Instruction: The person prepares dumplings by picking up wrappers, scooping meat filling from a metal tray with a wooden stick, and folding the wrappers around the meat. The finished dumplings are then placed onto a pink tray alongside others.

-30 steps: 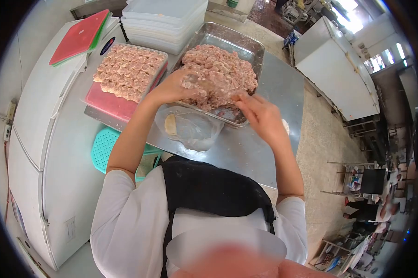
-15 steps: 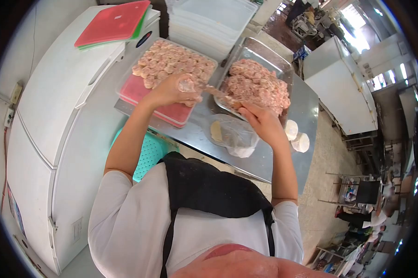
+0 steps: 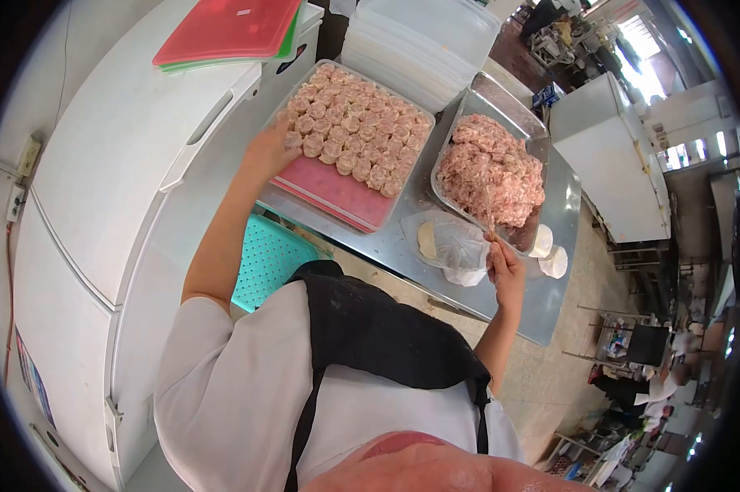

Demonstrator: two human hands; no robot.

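My left hand (image 3: 269,153) reaches the left edge of a tray of open-topped meat dumplings (image 3: 357,123), its fingers closed around one dumpling (image 3: 293,140) at the end of the front row. The dumplings stand upright in close rows on a red plastic sheet (image 3: 333,197). In my right hand (image 3: 507,269) is a thin spatula (image 3: 490,215), its blade smeared and pointing into the ground meat (image 3: 491,168). That meat is heaped in a metal pan (image 3: 460,105). Just left of my right hand lies a clear plastic bag (image 3: 460,250) with a pale round wrapper (image 3: 426,239) by it.
Two stacks of round white wrappers (image 3: 553,261) sit beside the pan on the steel table (image 3: 534,316). Stacked clear trays (image 3: 411,53) stand behind. A white freezer (image 3: 83,164) flanks the left, and a turquoise perforated crate (image 3: 275,258) is below the table edge.
My left hand has gone from above the tray's front to its left edge with a dumpling. My right hand has drawn back, the spatula now pointing at the meat. The view has shifted.
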